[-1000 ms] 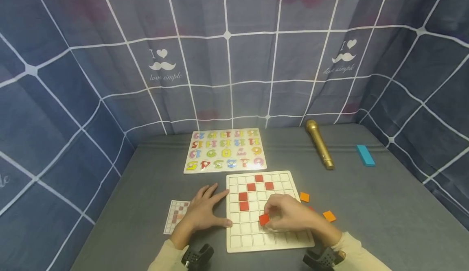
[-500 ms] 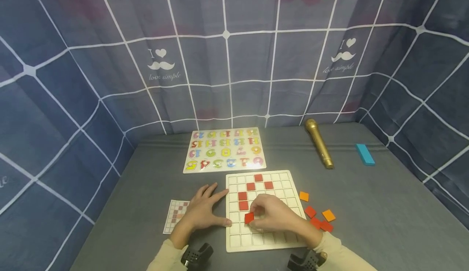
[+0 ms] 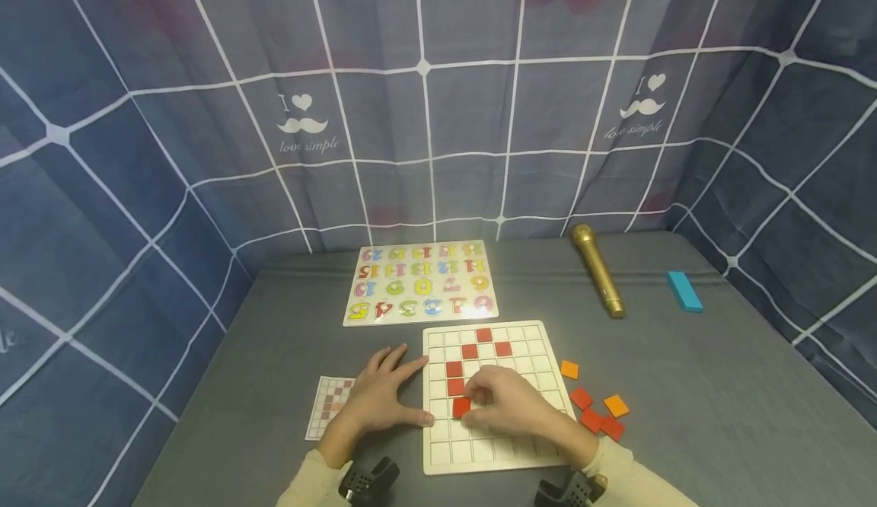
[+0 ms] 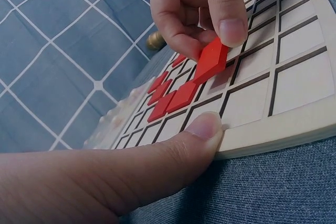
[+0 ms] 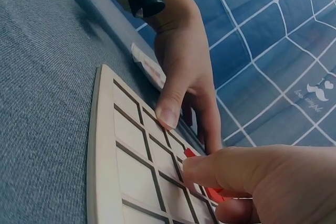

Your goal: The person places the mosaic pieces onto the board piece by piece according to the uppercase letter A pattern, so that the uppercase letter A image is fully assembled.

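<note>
My right hand [image 3: 510, 404] pinches a red square tile [image 3: 461, 408] between thumb and fingers over the wooden grid board [image 3: 493, 457]. In the left wrist view the pinched tile [image 4: 211, 61] is tilted above a cell, just nearer than the red tiles set in the grid. Several red tiles, such as this red tile [image 3: 455, 387], lie in cells towards the far side. My left hand [image 3: 384, 393] rests with spread fingers at the board's left edge, its thumb [image 4: 202, 129] touching the rim. A small printed pattern card [image 3: 320, 416] lies partly hidden beside the left hand.
Right of the board lie several loose red tiles [image 3: 591, 419] and two orange tiles [image 3: 616, 405]. Behind it is a number puzzle board [image 3: 421, 282]. A gold microphone [image 3: 598, 271] and a blue block [image 3: 684, 291] lie at the back right. A checked curtain [image 3: 473, 111] surrounds the table.
My right hand has moved left across the board with the red tile and lowered it towards a cell below the left red column. The left hand stays in place.
</note>
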### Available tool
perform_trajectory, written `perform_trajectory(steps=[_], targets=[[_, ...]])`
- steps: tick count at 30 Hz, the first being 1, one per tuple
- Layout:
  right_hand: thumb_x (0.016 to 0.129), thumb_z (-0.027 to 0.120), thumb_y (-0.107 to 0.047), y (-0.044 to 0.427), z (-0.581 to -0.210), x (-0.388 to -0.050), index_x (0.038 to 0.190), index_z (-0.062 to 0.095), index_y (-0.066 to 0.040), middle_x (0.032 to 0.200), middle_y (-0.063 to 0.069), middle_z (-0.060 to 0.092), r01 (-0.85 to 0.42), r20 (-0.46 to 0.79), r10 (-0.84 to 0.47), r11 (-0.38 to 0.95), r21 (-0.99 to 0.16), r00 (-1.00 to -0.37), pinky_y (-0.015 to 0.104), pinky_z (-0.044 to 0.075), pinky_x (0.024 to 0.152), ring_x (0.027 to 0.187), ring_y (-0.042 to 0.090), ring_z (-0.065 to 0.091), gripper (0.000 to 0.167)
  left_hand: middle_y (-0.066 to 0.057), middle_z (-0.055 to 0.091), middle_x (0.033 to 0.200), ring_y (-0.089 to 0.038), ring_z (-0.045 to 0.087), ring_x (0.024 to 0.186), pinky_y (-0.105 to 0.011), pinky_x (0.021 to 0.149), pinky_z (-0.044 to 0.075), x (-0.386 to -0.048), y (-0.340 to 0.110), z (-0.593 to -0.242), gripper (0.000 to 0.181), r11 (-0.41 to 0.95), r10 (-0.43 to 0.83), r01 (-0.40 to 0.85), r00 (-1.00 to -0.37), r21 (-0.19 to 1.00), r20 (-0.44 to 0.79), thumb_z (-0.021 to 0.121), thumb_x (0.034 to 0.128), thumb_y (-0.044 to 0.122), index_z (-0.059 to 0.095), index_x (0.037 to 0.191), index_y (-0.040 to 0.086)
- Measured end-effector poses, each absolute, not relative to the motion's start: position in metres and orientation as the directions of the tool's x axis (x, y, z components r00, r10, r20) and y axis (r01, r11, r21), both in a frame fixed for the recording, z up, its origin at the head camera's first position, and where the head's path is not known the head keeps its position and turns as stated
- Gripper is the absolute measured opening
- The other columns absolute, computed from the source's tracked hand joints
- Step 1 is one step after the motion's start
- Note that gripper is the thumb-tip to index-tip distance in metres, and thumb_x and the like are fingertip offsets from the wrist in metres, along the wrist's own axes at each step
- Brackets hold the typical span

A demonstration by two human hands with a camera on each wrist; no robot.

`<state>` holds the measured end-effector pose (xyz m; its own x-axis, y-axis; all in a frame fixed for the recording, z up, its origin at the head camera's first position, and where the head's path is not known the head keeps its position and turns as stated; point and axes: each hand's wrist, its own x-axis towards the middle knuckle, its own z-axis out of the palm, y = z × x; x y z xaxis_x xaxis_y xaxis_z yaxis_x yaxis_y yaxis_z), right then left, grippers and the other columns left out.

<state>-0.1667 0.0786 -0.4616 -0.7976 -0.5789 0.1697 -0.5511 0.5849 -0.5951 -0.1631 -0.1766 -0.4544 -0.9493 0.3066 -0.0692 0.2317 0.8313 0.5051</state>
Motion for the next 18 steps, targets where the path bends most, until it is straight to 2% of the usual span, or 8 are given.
perform_trajectory(steps=[18], targets=[[0.076, 0.083, -0.032, 0.075, -0.4653, -0.1638, 0.091, 0.072, -0.018, 0.076, -0.013, 0.058, -0.564, 0.191, -0.571, 0.599, -0.568, -0.799, 0.016, 0.043, 0.064, 0.069, -0.004, 0.046, 0.023, -0.017, 0.032, 0.159, -0.047, 0.024, 0.146, -0.075, 0.107, 0.025, -0.1612, -0.1756, -0.452, 0.097, 0.834, 0.306, 0.234, -0.95, 0.5, -0.066, 0.086, 0.0621, 0.059, 0.049, 0.145, 0.025]])
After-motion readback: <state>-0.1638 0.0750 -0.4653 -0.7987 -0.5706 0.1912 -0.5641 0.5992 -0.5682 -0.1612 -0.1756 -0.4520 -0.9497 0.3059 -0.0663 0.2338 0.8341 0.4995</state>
